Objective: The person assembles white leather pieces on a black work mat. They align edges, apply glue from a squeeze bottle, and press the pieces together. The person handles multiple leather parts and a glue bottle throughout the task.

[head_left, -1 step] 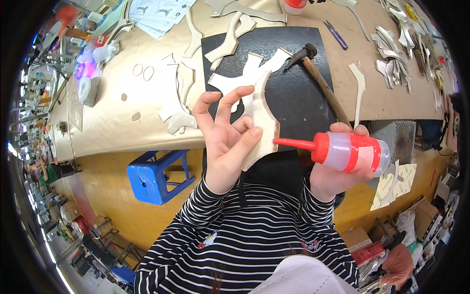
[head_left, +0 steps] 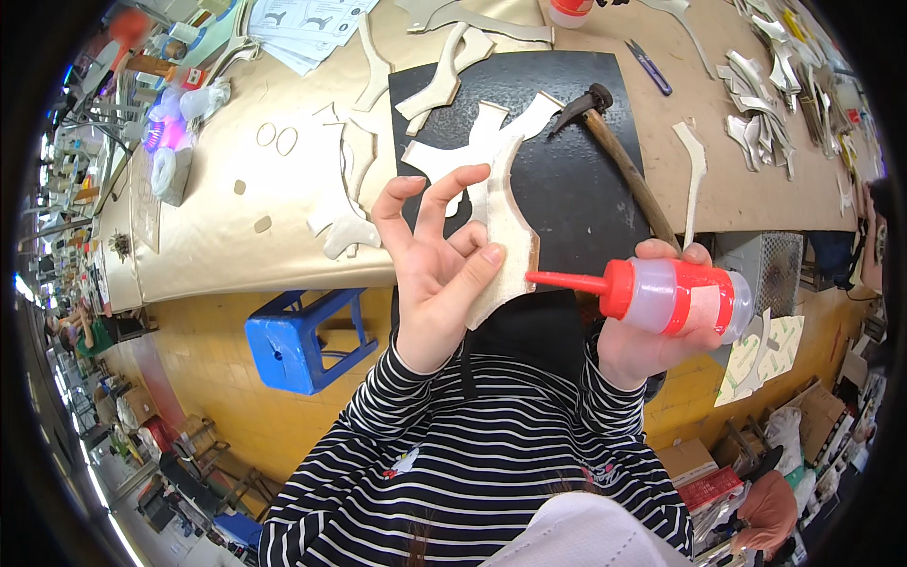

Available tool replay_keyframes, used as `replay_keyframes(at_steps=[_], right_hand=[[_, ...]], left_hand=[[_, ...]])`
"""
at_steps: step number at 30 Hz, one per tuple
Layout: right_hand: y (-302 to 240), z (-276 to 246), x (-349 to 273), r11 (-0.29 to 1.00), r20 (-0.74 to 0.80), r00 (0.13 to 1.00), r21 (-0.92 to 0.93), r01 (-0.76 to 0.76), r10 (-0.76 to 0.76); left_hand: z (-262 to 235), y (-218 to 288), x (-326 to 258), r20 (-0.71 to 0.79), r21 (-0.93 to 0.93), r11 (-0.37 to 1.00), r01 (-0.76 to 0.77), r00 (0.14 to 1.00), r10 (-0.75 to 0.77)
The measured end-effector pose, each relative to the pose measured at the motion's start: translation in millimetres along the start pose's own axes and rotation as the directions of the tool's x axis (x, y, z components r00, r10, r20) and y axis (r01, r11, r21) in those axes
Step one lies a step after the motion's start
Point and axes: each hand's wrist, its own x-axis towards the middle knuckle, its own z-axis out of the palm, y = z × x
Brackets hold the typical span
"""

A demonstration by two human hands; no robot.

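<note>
We pinch a pale cut leather piece [head_left: 505,248] between thumb and forefinger of our left hand [head_left: 436,274], its other fingers spread apart, holding it upright at the frame's centre. Our right hand [head_left: 652,331], at four o'clock from it, is wrapped around a squeeze glue bottle [head_left: 675,298] whose red nozzle points at nine o'clock, its tip just beside the piece's lower edge. At twelve o'clock lie a hammer [head_left: 614,151] on a black mat [head_left: 576,189], and at eight o'clock stands a blue stool [head_left: 302,335].
</note>
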Motion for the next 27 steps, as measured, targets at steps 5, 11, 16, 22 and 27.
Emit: replay_keyframes(at_steps=[5, 11, 16, 22, 27], right_hand=[[4.0, -5.1, -7.2, 0.955, 0.123, 0.992, 0.298, -0.017, -0.02], [6.2, -3.6, -4.5, 0.641, 0.256, 0.96, 0.72, -0.267, 0.113], [15.0, 5.4, -9.9, 0.664, 0.177, 0.984, 0.733, -0.147, 0.022], [12.9, -1.8, -7.9, 0.65, 0.212, 0.97, 0.755, -0.082, -0.123], [3.9, -16.7, -5.8, 0.733, 0.038, 0.987, 0.675, 0.091, -0.157]], left_hand=[[3.0, 1.4, 5.1, -0.053, -0.029, 0.999, 0.031, 0.998, -0.033], [5.1, 5.2, 5.5, -0.07, -0.296, 0.942, 0.156, 0.98, -0.184], [-9.4, 0.8, 9.3, 0.154, -0.759, 0.548, 0.352, 0.914, -0.375], [-13.4, 0.0, 9.1, 0.342, -0.939, -0.141, 0.315, 0.801, -0.492], [-7.7, 2.8, 11.0, 0.365, -0.931, -0.203, 0.304, 0.784, -0.502]])
